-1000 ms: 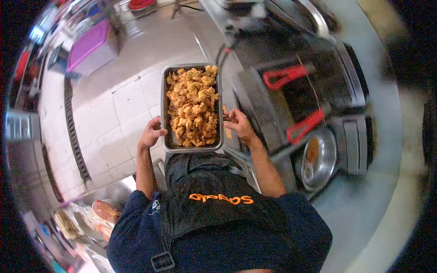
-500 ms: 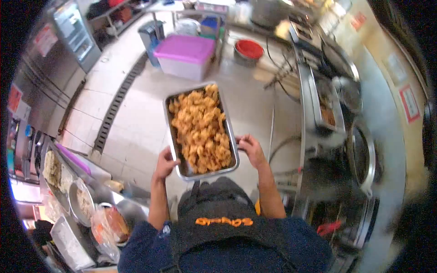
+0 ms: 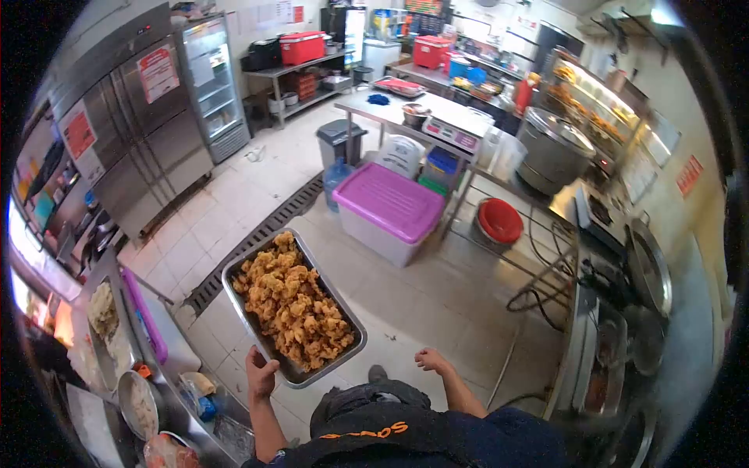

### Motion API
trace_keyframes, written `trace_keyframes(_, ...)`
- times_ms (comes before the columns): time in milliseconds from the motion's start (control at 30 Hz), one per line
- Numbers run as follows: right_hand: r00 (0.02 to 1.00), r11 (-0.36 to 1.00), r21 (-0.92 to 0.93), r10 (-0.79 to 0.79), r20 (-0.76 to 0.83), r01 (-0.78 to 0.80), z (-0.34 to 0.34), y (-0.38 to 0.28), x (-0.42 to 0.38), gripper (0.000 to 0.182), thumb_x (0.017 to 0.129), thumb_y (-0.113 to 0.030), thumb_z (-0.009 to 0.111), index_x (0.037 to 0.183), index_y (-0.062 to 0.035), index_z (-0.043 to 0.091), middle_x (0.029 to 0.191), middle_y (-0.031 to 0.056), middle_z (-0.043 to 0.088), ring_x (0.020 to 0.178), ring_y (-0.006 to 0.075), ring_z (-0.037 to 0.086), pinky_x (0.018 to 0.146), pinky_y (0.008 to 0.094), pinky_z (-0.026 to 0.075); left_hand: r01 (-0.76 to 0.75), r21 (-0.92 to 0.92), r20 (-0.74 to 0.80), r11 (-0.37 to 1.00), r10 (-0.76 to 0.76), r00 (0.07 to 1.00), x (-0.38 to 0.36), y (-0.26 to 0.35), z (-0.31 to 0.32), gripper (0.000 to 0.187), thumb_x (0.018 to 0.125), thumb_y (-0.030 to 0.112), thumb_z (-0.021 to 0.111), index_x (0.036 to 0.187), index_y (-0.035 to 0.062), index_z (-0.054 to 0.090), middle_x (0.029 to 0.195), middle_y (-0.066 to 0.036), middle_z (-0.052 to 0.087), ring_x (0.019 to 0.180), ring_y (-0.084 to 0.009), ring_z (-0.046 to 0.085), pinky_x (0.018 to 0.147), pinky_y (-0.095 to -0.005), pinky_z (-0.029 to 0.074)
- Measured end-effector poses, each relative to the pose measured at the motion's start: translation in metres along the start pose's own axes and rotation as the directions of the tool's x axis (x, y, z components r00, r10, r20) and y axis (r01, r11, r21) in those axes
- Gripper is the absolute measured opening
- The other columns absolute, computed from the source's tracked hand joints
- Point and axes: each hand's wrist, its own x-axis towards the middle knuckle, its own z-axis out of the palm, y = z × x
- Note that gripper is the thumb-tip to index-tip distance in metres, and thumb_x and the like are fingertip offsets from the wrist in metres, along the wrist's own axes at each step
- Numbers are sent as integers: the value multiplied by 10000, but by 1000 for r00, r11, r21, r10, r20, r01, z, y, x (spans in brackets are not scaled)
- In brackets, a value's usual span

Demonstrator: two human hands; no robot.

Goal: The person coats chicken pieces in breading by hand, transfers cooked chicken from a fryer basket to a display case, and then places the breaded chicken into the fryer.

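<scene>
1. From where I stand, a metal tray [image 3: 331, 361] is held out in front of the person, above the tiled floor [image 3: 437, 304] and toward their left side.
2. The tray is heaped with golden-brown fried pieces [image 3: 292, 304]; bare metal shows along the near end.
3. The left hand [image 3: 262, 373] has the tray by its left long side, close to the near corner, the rim pinched between thumb and fingers.
4. The right hand [image 3: 433, 362] is well apart from the tray, out over the floor, its fingers loosely bent. I cannot tell whether their tips meet the thumb.
5. Between the two hands, a dark shoe [image 3: 378, 374] shows on the floor, just beyond the person's dark apron [image 3: 363, 431] with its orange lettering.
6. Past the tray, a storage box [image 3: 386, 210] with a purple lid sits on the floor, with a blue water jug [image 3: 337, 181] near its left side and a grey bin [image 3: 340, 144] behind.
7. To the right of that box I see a red basin [image 3: 500, 221] low down; a big pot [image 3: 550, 156] stands higher up.
</scene>
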Motion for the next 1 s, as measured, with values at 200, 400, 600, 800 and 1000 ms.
trace_keyframes(200, 960, 969, -182, -118, 255, 167, -30, -122, 35, 241, 774, -227, 543, 957, -71, 547, 848, 36, 585, 737, 148, 557, 593, 291, 455, -32, -19, -279, 999, 25, 960, -36, 16, 40, 547, 613, 25, 697, 1095, -30, 445, 1050, -75, 537, 986, -190, 515, 883, -310, 382)
trace_keyframes(400, 894, 949, -90, -250, 372, 303, -19, -307, 38, 232, 819, -234, 521, 974, -61, 519, 874, 44, 571, 763, 140, 541, 670, 278, 443, -30, 42, -430, 999, 45, 902, -14, 16, 58, 558, 606, 75, 711, 1099, 8, 458, 1053, -66, 528, 987, -181, 508, 863, -308, 392)
trace_keyframes(600, 891, 947, -114, -235, 388, 300, 4, -413, 106, 221, 819, -227, 512, 957, -56, 522, 866, 31, 567, 770, 136, 542, 669, 282, 445, -18, 14, -419, 1000, 22, 908, 106, 12, 31, 418, 591, 58, 741, 942, 39, 514, 929, -25, 565, 879, -137, 532, 799, -276, 410)
trace_keyframes(800, 932, 979, -141, -93, 351, 151, 28, -470, 189, 192, 809, -216, 532, 936, -73, 527, 868, 21, 571, 743, 135, 549, 651, 281, 449, 89, 31, -418, 996, -68, 906, 249, 25, -13, 375, 616, 83, 740, 900, 41, 499, 888, -29, 559, 815, -119, 531, 720, -262, 429)
trace_keyframes(1000, 941, 992, -123, 70, 330, -30, 31, -493, 303, 146, 809, -219, 530, 881, -93, 542, 824, 27, 570, 734, 139, 549, 619, 267, 442, 8, 12, -401, 1000, -2, 916, 397, 8, -45, 397, 615, 77, 733, 927, 41, 489, 901, -24, 560, 809, -114, 534, 678, -232, 432)
